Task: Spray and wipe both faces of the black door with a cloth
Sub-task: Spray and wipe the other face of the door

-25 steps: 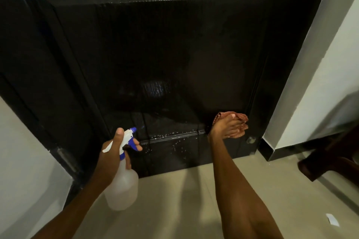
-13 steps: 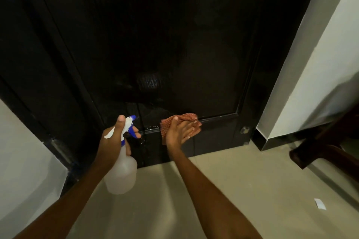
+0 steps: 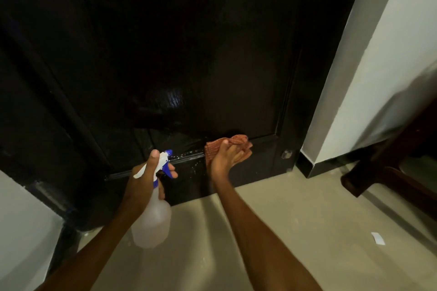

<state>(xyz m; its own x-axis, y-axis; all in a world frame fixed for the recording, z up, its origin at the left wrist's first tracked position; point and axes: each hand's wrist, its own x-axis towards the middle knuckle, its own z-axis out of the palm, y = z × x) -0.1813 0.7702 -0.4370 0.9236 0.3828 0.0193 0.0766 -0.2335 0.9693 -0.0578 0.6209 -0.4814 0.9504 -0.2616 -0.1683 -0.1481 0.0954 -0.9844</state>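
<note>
The black door (image 3: 189,59) fills the upper part of the head view, standing upright with its long axis vertical and its wet, glossy face turned toward the person. Low on the door, along the horizontal moulding of its bottom panel, the right hand (image 3: 224,157) presses a reddish-brown cloth (image 3: 236,143) flat against the surface; the fingers lie fairly straight over the bunched fabric, with the thumb up on the cloth's top edge. The cloth stretches sideways along the moulding. Just left of it, in front of the door's bottom rail, the left hand (image 3: 147,176) grips the neck of a translucent spray bottle (image 3: 152,224), fingers curled round it, thumb on the white head and a finger by the blue trigger. The bottle hangs roughly upright, its blue nozzle pointing at the door. White droplets speckle the moulding between nozzle and cloth.
</note>
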